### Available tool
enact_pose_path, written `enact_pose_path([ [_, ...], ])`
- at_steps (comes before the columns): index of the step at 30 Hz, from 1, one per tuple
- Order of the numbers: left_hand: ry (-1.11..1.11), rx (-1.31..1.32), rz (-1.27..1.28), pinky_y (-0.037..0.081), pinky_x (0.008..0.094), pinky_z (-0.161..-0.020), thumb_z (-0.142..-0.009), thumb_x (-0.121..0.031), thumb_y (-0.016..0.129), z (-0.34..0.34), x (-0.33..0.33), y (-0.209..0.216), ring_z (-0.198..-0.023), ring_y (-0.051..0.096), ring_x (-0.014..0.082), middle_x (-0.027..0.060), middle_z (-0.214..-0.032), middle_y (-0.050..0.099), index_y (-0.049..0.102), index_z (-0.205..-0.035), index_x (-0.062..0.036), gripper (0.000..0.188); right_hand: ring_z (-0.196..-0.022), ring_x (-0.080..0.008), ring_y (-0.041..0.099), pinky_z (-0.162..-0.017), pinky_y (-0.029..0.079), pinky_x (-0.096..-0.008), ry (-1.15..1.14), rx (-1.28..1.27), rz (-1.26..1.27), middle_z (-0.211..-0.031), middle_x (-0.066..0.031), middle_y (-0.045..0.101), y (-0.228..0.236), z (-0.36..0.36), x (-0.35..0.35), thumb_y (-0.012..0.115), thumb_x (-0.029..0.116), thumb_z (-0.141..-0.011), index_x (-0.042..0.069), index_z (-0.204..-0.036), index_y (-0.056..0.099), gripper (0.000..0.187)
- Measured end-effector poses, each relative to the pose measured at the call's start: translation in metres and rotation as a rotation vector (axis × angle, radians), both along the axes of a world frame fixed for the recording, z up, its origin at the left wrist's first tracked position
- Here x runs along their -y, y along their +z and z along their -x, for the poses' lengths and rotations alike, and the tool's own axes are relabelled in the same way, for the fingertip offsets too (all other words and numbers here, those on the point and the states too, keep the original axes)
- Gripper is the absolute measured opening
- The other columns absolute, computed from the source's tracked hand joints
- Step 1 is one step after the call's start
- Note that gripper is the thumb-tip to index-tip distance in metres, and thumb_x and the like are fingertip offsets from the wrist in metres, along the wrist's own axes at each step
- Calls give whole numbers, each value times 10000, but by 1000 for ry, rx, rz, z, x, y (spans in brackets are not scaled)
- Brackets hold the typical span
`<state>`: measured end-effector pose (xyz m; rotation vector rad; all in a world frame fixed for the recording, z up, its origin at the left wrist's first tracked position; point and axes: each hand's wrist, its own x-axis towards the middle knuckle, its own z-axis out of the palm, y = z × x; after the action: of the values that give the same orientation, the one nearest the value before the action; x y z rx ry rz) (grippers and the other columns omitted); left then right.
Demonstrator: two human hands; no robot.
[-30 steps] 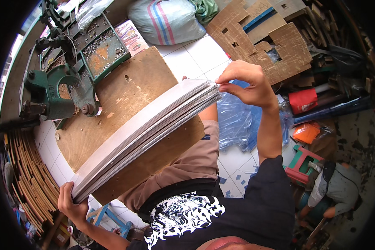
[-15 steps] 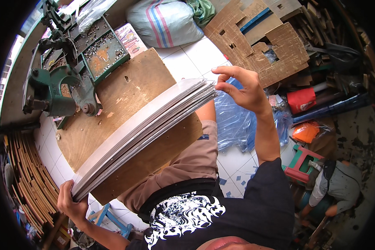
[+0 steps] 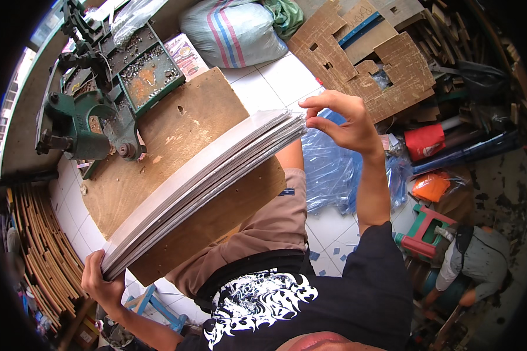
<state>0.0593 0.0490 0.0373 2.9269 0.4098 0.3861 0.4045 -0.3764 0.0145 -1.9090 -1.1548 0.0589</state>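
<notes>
A stack of long, thin, pale grey-white sheets (image 3: 199, 190) slants across a worn wooden board (image 3: 187, 140) in front of me, its layered edges facing my body. My left hand (image 3: 102, 285) is closed around the near left end, thumb on top and fingers at the side. At the far right end, my right hand (image 3: 342, 120) is beside the frayed sheet corners, index finger and thumb curled but apart. Nothing shows between them. I cannot tell whether the thumb touches the edges.
A green metal press (image 3: 91, 126) stands at the left, beside a tray of small metal parts (image 3: 152, 76). Wooden strips (image 3: 41, 251) are piled at the lower left. A stuffed sack (image 3: 234, 32) and cut boards (image 3: 386, 76) lie beyond. Another person (image 3: 480, 263) crouches at the right near a stool (image 3: 424, 231).
Almost nothing differs. My view has shifted very slightly, and my right hand remains curled beside the far end while my left keeps its grip.
</notes>
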Motion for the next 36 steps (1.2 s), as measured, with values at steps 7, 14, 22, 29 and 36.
enact_pose_path([
  [7, 4, 28, -16, 480, 366, -638, -602, -182, 775, -6, -3, 4, -711, 624, 332, 131, -826, 620, 614, -962, -40, 419, -997, -213, 643, -845, 513, -332, -85, -15, -215, -1079, -120, 671, -28, 5, -12, 679, 40, -850, 25, -1184, 617, 340],
  [14, 7, -1, 41, 466, 368, -609, -601, -198, 799, -13, -7, 8, -677, 615, 310, 115, -793, 615, 622, -934, -45, 407, -1004, -194, 614, -904, 468, -312, -74, -592, -567, -1085, -170, 642, -65, 26, -61, 524, 511, -952, -45, -1291, 475, 653],
  [22, 40, 68, 38, 511, 375, -694, -545, -160, 855, 21, -38, 30, -791, 655, 301, 131, -859, 651, 631, -991, -28, 516, -767, -144, 631, -756, 486, -271, -329, -523, -664, -823, -113, 669, -64, 28, -92, 508, 216, -956, -11, -1026, 611, 259],
  [29, 165, 585, 291, 461, 399, -986, -695, -277, 860, 65, -87, -18, -995, 651, 245, 116, -1041, 673, 642, -1074, -13, 511, -899, -208, 647, -866, 486, -325, -379, -483, -681, -961, -162, 683, -65, 18, -98, 497, 192, -869, -45, -1094, 645, 358],
  [36, 119, 954, 1040, 448, 466, -1011, -941, -317, 594, 70, -102, -74, -1055, 626, 315, 177, -1107, 637, 547, -1185, 14, 414, -933, -209, 638, -897, 476, -332, -350, -556, -753, -1102, -173, 650, -47, 29, -108, 502, 195, -831, -35, -1397, 400, 619],
])
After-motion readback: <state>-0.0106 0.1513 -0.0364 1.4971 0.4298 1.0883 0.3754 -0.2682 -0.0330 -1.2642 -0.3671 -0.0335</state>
